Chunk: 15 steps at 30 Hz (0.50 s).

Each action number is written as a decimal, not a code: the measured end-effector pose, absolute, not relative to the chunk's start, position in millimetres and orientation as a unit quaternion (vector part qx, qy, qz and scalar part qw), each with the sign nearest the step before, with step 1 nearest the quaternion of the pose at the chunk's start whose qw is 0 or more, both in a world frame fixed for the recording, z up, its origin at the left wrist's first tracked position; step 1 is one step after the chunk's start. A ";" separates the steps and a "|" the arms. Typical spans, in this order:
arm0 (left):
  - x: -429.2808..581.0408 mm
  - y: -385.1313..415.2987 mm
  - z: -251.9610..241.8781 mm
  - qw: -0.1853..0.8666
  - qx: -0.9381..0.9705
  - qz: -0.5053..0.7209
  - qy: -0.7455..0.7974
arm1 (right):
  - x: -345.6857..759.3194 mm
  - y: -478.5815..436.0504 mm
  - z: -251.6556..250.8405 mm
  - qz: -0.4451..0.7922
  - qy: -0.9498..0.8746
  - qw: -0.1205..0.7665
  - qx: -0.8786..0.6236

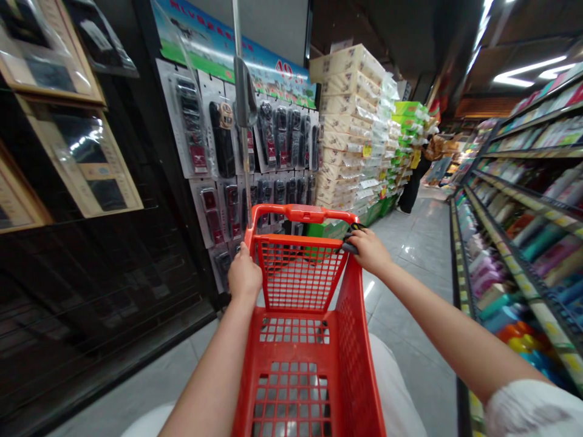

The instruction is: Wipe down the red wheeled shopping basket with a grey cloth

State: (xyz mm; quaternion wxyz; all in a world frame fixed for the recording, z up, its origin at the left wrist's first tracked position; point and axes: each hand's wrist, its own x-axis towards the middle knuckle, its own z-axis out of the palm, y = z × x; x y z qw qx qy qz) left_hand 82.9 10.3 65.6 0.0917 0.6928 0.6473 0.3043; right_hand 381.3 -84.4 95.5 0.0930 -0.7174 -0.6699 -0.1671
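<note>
A red plastic shopping cart (298,351) with grid panels stands directly before me, nothing lying in its basket. My left hand (245,274) is closed around the cart's left upper edge, close to the handle end. At the opposite corner, my right hand (368,247) grips the right upper edge. A small dark grey and black thing (350,247) shows under its fingers; its kind cannot be made out. The red handle bar (305,213) runs across the far end, beyond both hands. A thin metal pole with a grey plastic piece (245,91) rises by the left corner.
Packaged belts (223,138) hang on a display at left, near framed packs (91,161). Stacked cream boxes (344,127) and green boxes (407,133) stand beyond. A person in dark trousers (413,179) is farther along the tiled aisle (405,273). Full shelves (528,224) line the right.
</note>
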 end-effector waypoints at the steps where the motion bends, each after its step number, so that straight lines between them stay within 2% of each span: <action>1: 83.4 10.3 65.2 0.090 0.693 0.306 0.646 | 383.7 -72.3 100.6 -0.174 -0.656 0.087 -0.729; 4: 84.5 10.8 62.7 0.083 0.693 0.308 0.646 | 379.2 -56.2 105.4 -0.186 -0.635 0.072 -0.746; 8: 84.4 11.1 60.2 0.077 0.693 0.310 0.646 | 358.9 -77.7 91.0 -0.205 -0.639 0.039 -0.740; 12: 82.9 9.8 62.2 0.083 0.694 0.308 0.645 | 354.9 -100.8 83.2 -0.188 -0.710 -0.011 -0.679; 15: 82.2 8.7 64.9 0.100 0.683 0.313 0.652 | 364.7 -95.0 90.1 -0.157 -0.729 0.006 -0.666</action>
